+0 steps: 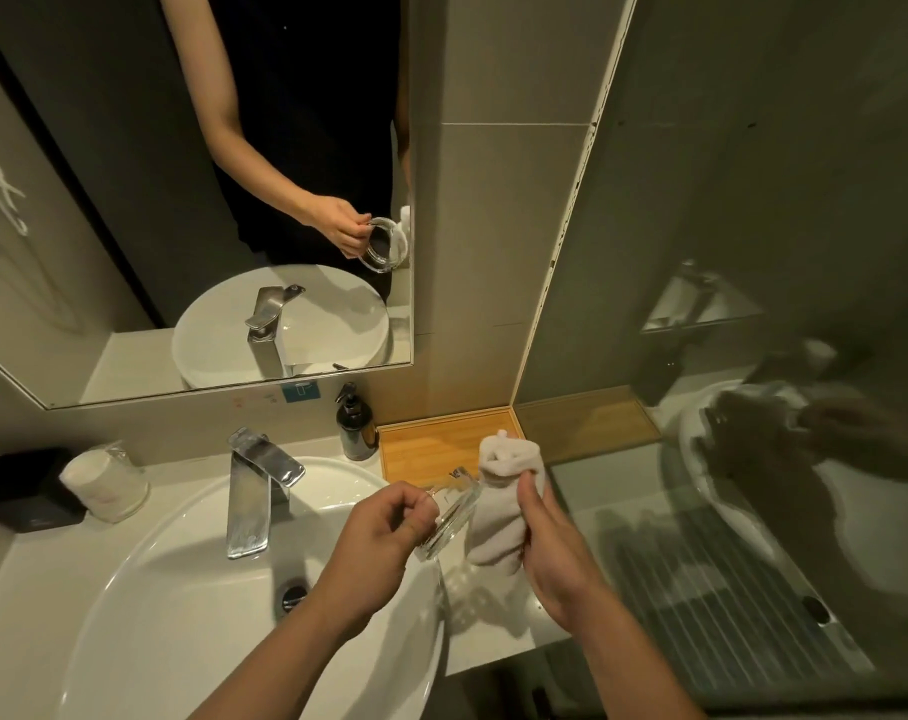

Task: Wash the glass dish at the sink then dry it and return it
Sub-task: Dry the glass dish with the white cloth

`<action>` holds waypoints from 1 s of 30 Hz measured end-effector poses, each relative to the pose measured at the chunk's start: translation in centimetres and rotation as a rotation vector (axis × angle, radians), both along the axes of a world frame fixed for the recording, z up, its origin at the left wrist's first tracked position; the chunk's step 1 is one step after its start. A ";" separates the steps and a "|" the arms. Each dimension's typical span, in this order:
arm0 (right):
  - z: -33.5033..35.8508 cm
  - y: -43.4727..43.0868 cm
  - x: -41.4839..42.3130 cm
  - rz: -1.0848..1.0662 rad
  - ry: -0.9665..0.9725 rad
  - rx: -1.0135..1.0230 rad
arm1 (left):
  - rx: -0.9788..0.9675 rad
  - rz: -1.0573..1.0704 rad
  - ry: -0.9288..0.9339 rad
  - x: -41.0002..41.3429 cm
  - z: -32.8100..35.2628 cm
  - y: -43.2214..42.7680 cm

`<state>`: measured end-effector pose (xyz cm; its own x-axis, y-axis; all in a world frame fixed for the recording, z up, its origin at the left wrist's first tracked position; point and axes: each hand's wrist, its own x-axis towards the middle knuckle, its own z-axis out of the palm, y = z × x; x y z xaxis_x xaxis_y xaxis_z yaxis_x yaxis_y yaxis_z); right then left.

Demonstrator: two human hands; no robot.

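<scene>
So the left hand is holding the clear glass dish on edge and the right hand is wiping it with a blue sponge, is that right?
Not quite. In the head view the right hand holds a white cloth, not a blue sponge. The left hand does hold the clear glass dish on edge.

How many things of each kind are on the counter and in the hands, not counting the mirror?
Glass dish: 1
Cloth: 1
Tap: 1
Soap bottle: 1
Wrapped cup: 1
Black box: 1
Wooden tray: 1
Sink: 1
Total: 8
</scene>
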<state>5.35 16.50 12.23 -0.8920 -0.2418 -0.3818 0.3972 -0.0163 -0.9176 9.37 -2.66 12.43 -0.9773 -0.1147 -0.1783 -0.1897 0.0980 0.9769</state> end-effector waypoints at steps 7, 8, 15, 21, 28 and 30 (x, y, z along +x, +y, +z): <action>0.4 -2.6 1.2 0.172 0.334 0.183 | 0.149 0.086 -0.022 0.4 0.2 2.6; 0.2 -2.7 1.4 0.166 0.367 0.196 | 0.158 0.101 -0.020 0.3 0.1 2.8; -0.6 -2.0 1.6 0.051 0.526 0.338 | 0.189 0.116 -0.031 0.3 0.4 2.8; 0.1 -1.3 0.0 0.022 0.923 0.579 | 0.396 0.104 -0.059 0.6 1.3 3.8; -0.6 -3.0 0.7 -0.160 0.800 0.241 | 0.416 0.126 0.006 0.4 2.2 4.4; -0.8 -3.6 0.9 -0.288 0.777 0.212 | 0.387 0.145 0.023 0.6 2.1 4.8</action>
<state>6.28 12.86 11.39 -0.9351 0.0421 0.3518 -0.3389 0.1829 -0.9229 9.97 2.14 14.53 -0.9600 -0.1805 -0.2142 -0.1527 -0.3039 0.9404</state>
